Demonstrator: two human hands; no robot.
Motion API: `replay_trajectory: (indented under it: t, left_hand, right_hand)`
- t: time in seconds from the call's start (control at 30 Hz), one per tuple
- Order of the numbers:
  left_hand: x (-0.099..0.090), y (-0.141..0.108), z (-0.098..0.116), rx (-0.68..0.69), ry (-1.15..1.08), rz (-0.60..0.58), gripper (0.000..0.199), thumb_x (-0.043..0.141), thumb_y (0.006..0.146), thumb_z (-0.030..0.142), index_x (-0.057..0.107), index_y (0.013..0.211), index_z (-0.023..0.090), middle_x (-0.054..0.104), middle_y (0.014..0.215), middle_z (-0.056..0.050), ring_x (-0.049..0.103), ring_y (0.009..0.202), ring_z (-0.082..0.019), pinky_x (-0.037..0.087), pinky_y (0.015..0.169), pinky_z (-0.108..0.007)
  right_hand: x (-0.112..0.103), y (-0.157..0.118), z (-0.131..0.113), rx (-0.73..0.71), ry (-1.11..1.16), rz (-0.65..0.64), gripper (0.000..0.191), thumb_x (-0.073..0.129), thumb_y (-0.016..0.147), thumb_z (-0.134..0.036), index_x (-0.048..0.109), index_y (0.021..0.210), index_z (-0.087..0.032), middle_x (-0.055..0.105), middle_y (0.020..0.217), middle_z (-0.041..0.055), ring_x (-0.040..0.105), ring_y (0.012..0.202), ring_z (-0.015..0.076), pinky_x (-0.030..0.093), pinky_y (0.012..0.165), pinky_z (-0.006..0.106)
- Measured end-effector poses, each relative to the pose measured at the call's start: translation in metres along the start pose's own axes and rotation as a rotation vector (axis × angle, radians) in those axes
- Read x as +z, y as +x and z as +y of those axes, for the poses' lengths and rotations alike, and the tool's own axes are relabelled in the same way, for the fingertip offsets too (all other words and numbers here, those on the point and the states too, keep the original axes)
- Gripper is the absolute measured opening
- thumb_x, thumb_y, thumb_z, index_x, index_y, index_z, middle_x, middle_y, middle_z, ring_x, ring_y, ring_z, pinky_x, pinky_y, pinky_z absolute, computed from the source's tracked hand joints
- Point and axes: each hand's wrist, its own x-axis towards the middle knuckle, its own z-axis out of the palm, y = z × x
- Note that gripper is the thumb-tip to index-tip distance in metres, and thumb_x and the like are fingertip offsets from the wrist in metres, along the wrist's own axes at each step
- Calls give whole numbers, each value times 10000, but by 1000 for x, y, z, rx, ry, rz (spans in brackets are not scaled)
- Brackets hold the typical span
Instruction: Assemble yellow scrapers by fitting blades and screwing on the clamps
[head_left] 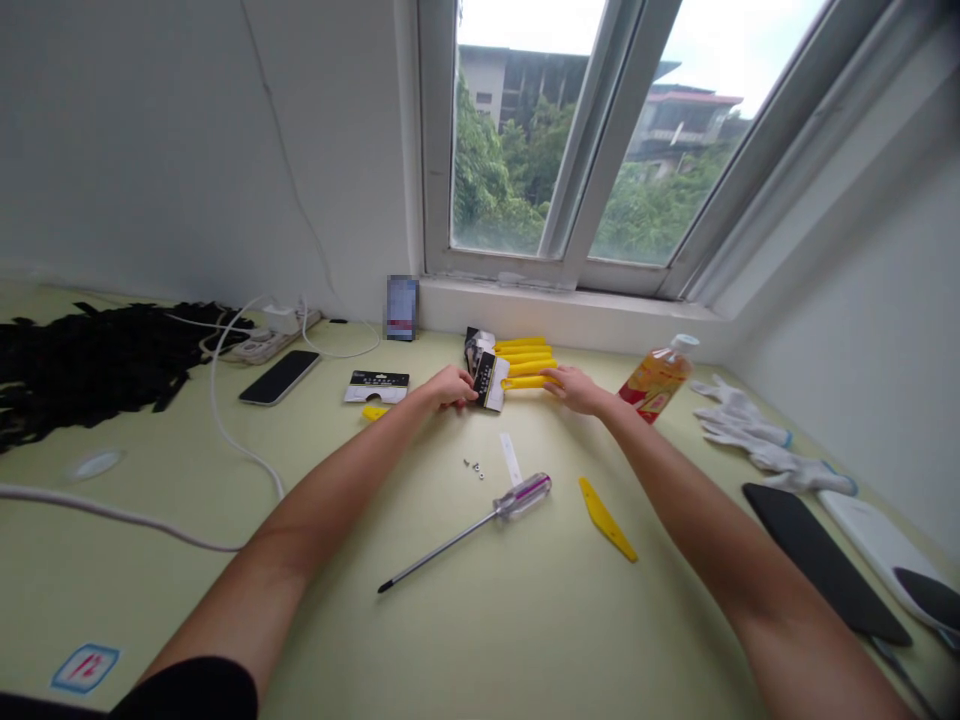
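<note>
Yellow plastic pry tools [527,360], flat, slender, printed card packet [487,381], hands [450,387] [576,390] against both

A phone [280,378] lies near a power strip [262,343] and a heap of black strips [90,365] on the desk [150,600]. Across it, white gloves [750,435] lie near an orange drink bottle [656,380], below the window [592,140].

Blue-edged sticker [85,668] shows red "12", prob.; black pkg card [489,383] print too small to read.
</note>
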Motion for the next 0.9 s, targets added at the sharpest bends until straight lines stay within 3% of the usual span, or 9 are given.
replay_trajectory:
  t: [0.07, 0.2, 0.4, 0.57, 0.7, 0.8, 0.9]
  left_hand:
    - [-6, -2, 1, 7, -26, -41, 273, 802, 660, 222, 678, 892, 148, 634, 640, -20, 566, 468, -109, 258, 380, -188]
    - [-12, -7, 5, 23, -98, -78, 289, 786, 706, 374, 697, 895, 175, 690, 811, -36, 598, 514, -98, 320, 393, -172]
    - [-3, -13, 13, 73, -280, 14, 319, 635, 880, 432, 655, 1003, 138, 716, 954, -101, 642, 580, -107, 504, 489, -196]
    - [8, -19, 21, 122, -357, 98, 353, 575, 932, 414, 604, 1105, 107, 718, 921, -129, 680, 641, -124, 594, 649, -248]
    - [18, -18, 21, 128, -211, 109, 268, 557, 942, 357, 655, 971, 108, 718, 799, -105, 687, 635, -135, 570, 615, -232]
    - [21, -12, 18, 122, 4, 151, 250, 654, 859, 362, 680, 762, 132, 690, 672, -86, 686, 648, -184, 528, 595, -255]
    - [18, -6, 13, 130, 229, 206, 223, 735, 751, 346, 662, 630, 172, 684, 656, -83, 690, 784, -241, 487, 649, -267]
  right_hand:
    - [0, 0, -3, -14, -20, 28, 415, 438, 954, -325, 570, 1323, -192, 601, 1241, 161, 529, 1125, 287, 405, 981, 416]
    - [-8, -3, -6, -50, -38, 86, 437, 406, 964, -328, 549, 1349, -177, 597, 1199, 160, 512, 1114, 284, 384, 1004, 407]
    - [-15, -16, -13, -71, -62, 184, 445, 358, 978, -361, 553, 1327, -165, 617, 1119, 149, 529, 1062, 277, 394, 993, 390]
    - [-10, -30, -18, -26, -71, 269, 504, 272, 996, -390, 479, 1380, -138, 587, 1206, 178, 492, 1155, 309, 354, 1038, 427]
    - [-8, -29, -12, 20, -74, 228, 473, 309, 989, -381, 496, 1366, -166, 588, 1234, 174, 502, 1156, 307, 380, 1005, 423]
    - [-4, -23, -5, 55, -77, 173, 435, 342, 982, -359, 528, 1338, -192, 599, 1229, 165, 514, 1147, 297, 410, 966, 418]
    - [4, -18, -6, 83, -78, 135, 403, 402, 963, -354, 546, 1317, -228, 603, 1228, 152, 520, 1139, 298, 430, 937, 437]
